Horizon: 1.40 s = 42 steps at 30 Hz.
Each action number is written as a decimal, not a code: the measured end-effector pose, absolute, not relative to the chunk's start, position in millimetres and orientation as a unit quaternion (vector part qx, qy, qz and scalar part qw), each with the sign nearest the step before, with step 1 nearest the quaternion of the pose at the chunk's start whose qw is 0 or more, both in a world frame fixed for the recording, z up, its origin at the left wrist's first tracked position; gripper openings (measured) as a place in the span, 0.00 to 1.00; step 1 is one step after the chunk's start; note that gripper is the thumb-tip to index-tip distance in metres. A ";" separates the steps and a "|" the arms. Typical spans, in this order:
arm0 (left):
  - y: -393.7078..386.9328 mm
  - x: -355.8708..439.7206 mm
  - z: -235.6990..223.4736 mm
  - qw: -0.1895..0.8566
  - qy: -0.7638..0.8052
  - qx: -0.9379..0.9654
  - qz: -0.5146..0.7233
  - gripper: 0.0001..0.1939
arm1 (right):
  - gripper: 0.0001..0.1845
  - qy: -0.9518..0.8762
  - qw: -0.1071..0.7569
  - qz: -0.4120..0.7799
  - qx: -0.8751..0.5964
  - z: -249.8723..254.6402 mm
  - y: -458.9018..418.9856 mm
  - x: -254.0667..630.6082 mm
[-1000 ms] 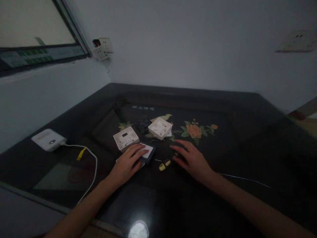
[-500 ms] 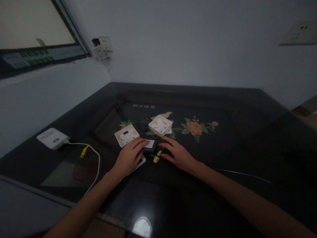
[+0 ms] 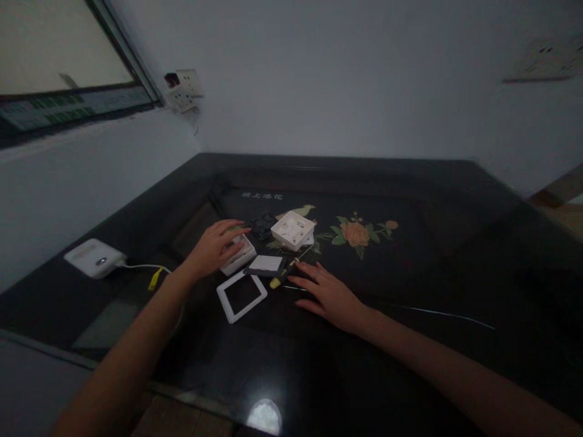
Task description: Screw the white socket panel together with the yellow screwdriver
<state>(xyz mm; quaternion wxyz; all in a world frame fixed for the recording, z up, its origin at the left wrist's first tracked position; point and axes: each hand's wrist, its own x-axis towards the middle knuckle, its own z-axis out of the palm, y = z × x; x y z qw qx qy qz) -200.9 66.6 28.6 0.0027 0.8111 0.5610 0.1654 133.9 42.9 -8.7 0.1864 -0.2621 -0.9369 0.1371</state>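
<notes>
My left hand (image 3: 213, 247) lies over a white socket box (image 3: 240, 257) on the dark table, fingers spread across its top. My right hand (image 3: 327, 294) rests flat on the table, fingers apart, fingertips just right of a small black-and-yellow screwdriver (image 3: 283, 274). Between the hands lies a switch module with a white face (image 3: 265, 264). A white square frame (image 3: 241, 295) lies in front of it, uncovered. A second white socket box (image 3: 293, 230) and a black part (image 3: 262, 226) sit farther back.
The black glass table (image 3: 437, 267) carries a flower and bird picture (image 3: 357, 232). A white charger box (image 3: 93, 258) with a white cable and yellow tag sits at the left. Walls close the left and far sides; wall sockets (image 3: 183, 90) hang in the corner.
My left hand has left the switch module and moved back left onto the nearer socket box, uncovering the white frame. My right hand slid left, then drew back off the screwdriver.
</notes>
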 end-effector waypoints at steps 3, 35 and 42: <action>96.1 -209.1 24.9 0.037 0.551 0.825 0.118 0.24 | 0.25 -0.935 0.197 0.121 -0.267 -2.7 38.6 135.8; 101.3 -182.3 18.0 0.047 0.613 0.781 0.110 0.34 | 0.28 -0.970 0.212 -0.018 -0.115 0.6 0.1 125.4; 143.9 -174.4 18.5 0.070 0.574 0.813 0.065 0.30 | 0.17 -0.940 0.249 0.043 -0.229 -2.8 -13.4 188.9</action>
